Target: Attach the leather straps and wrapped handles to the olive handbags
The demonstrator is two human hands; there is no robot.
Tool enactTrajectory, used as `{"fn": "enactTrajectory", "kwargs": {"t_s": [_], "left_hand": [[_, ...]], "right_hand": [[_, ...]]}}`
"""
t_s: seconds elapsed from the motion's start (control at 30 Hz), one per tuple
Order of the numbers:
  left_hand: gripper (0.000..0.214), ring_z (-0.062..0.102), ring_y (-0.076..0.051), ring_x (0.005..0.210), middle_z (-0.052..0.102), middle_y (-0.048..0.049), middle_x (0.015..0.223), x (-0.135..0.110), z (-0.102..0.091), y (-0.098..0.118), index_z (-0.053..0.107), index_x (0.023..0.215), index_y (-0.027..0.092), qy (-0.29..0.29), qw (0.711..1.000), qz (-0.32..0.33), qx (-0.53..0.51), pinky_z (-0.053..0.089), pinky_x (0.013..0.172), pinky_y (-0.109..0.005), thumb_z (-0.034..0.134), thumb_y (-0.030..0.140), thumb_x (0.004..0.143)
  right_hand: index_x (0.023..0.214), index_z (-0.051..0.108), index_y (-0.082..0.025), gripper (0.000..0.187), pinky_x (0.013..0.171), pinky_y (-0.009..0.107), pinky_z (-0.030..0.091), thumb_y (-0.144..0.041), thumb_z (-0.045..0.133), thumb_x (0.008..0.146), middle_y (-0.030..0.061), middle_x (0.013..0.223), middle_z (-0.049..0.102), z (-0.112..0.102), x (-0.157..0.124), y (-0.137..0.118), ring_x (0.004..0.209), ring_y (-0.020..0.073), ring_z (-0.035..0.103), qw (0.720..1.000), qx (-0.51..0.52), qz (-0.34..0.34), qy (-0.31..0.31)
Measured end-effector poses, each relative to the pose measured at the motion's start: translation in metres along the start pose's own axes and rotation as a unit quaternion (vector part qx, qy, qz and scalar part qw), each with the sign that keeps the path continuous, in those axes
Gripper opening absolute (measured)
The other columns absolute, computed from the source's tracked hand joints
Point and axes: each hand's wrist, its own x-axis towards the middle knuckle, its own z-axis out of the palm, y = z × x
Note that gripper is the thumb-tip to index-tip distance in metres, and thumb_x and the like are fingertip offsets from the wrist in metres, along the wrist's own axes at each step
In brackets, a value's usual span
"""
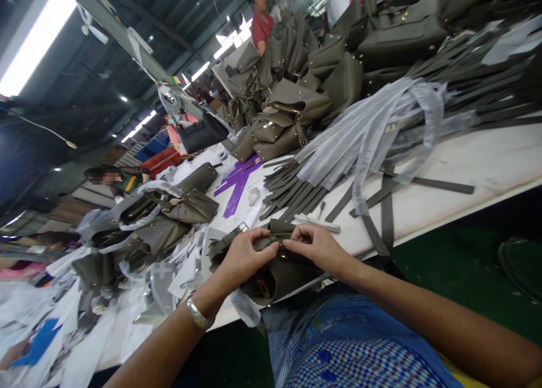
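Your left hand (pixel 246 254) and right hand (pixel 322 248), fingers pinched on the olive bag (pixel 296 279) by its upper part, at the desk's (pixel 478 161) near edge; dark straps (pixel 292 189) lie just beyond.

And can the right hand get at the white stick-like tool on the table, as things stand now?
Probably yes: the tool lies on the table just beyond the right hand, with nothing seen covering it. However, that hand's fingers are on the dark bag.
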Motion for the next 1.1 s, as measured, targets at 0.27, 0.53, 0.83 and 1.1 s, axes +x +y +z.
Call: {"fn": "enactTrajectory", "kwargs": {"t_s": [0.27, 0.53, 0.83, 1.1], "left_hand": [[0.022, 0.063, -0.019, 0.075, 0.068, -0.002, 0.079, 0.003, 0.004, -0.001, 0.067, 0.089, 0.015, 0.014, 1.0, -0.009, 0.003, 0.047, 0.066, -0.025, 0.064, 0.033, 0.078], [0.021, 0.063, -0.02, 0.08, 0.068, -0.0024, 0.083, 0.003, 0.008, -0.008, 0.063, 0.089, 0.016, 0.031, 0.999, 0.0, -0.013, 0.049, 0.071, -0.027, 0.063, 0.033, 0.077], [0.022, 0.064, -0.02, 0.079, 0.07, -0.0035, 0.084, -0.003, 0.009, -0.013, 0.067, 0.09, 0.016, 0.043, 0.999, 0.024, -0.01, 0.048, 0.072, -0.029, 0.063, 0.034, 0.078], [0.019, 0.064, -0.019, 0.077, 0.071, -0.0021, 0.082, -0.006, 0.01, -0.012, 0.07, 0.087, 0.017, 0.064, 0.996, 0.053, -0.019, 0.047, 0.072, -0.028, 0.062, 0.031, 0.078]], "right_hand": [[0.068, 0.056, -0.02, 0.032, 0.055, 0.025, 0.034, -0.047, 0.066, 0.082, -0.0038, 0.061, 0.052, -0.006, 0.005, 0.002, 0.059, 0.013, 0.047, 0.996, -0.069, -0.049, -0.025], [0.099, 0.066, -0.019, 0.018, 0.08, 0.032, 0.044, -0.031, 0.053, 0.095, 0.0117, 0.1, 0.067, -0.06, 0.019, 0.018, 0.097, 0.0256, 0.06, 0.835, -0.546, -0.059, 0.033], [0.099, 0.068, -0.02, 0.019, 0.078, 0.033, 0.047, -0.011, 0.059, 0.084, 0.0117, 0.097, 0.068, -0.071, 0.03, 0.026, 0.093, 0.0264, 0.063, 0.82, -0.57, -0.051, -0.012], [0.112, 0.053, -0.024, 0.032, 0.072, 0.029, 0.049, -0.04, 0.065, 0.086, -0.0011, 0.084, 0.062, -0.073, -0.005, -0.007, 0.077, 0.0164, 0.062, 0.996, -0.003, -0.052, 0.071]]}}
